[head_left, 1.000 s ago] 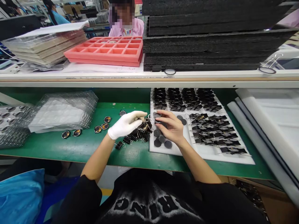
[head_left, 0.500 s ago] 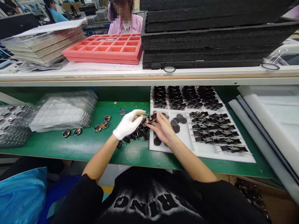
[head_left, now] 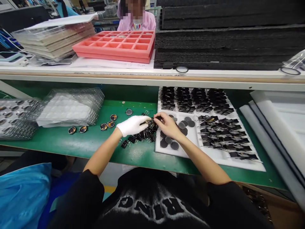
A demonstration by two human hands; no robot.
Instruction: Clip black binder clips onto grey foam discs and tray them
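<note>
My left hand [head_left: 133, 125], in a white glove, and my bare right hand [head_left: 168, 124] meet fingertip to fingertip above a heap of black binder clips [head_left: 143, 136]. Both are closed. A small dark binder clip [head_left: 156, 118] shows at the right fingertips. What the gloved fingers pinch is mostly hidden. Beside my right hand, loose dark grey discs [head_left: 174, 145] lie on a white foam tray [head_left: 190, 139]. Rows of binder clips [head_left: 224, 135] clamped on thin pieces cover that tray's right and far parts. Left of the glove sit several round pieces with amber centres [head_left: 111, 124].
A shelf edge [head_left: 133, 76] crosses above the green bench [head_left: 83, 144]. On it are a red compartment tray [head_left: 114, 54] and stacked black foam [head_left: 214, 47]. Clear plastic trays [head_left: 69, 108] stand left; foam sheets [head_left: 281, 133] lean right. A person in pink [head_left: 149, 22] sits opposite.
My right hand has turned knuckles-up, its fingertips now closed against the gloved ones. The binder clip is less visible between them. The view has shifted slightly left.
</note>
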